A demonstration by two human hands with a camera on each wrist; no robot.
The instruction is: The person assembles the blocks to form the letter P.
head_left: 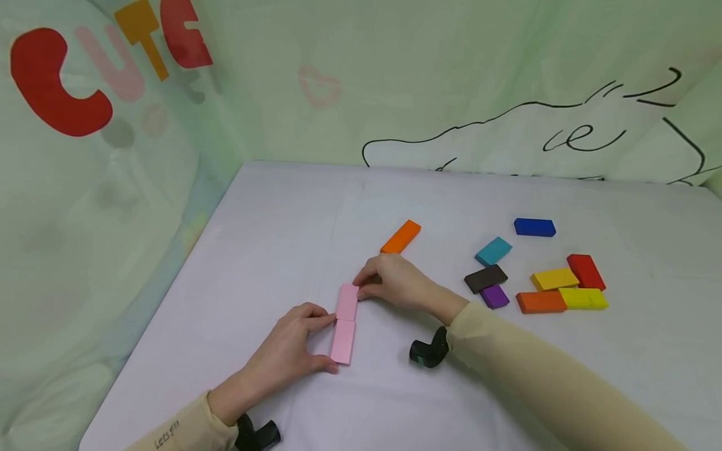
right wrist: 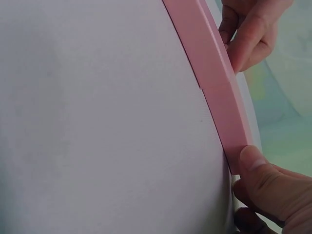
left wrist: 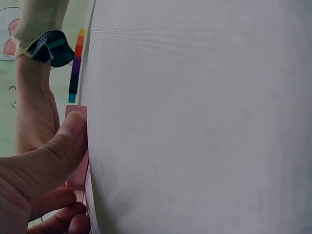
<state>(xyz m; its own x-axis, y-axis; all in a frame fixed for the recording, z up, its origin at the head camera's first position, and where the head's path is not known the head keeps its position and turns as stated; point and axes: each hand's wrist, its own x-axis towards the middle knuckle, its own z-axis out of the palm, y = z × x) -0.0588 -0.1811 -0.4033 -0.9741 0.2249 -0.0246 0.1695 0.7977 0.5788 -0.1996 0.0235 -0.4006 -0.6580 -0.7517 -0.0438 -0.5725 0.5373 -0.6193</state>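
Note:
Two pink blocks lie end to end in a row on the white-covered table, seen in the head view. My left hand (head_left: 287,351) is at the left side of the near pink block (head_left: 343,343), thumb at its near end and index finger by the joint, gripping it lengthwise. At the upper end of the row, my right hand (head_left: 397,282) pinches the far pink block (head_left: 346,302) with thumb and fingers. In the right wrist view its thumb (right wrist: 253,158) presses on the block's end. The left thumb (left wrist: 73,124) rests on pink in the left wrist view.
Beyond the right hand lies an orange block (head_left: 401,237). To the right are several others, among them blue (head_left: 534,227), teal (head_left: 493,250), dark brown (head_left: 486,279), purple (head_left: 494,296) and red (head_left: 586,272) blocks. Printed fabric (head_left: 282,94) hangs behind the table.

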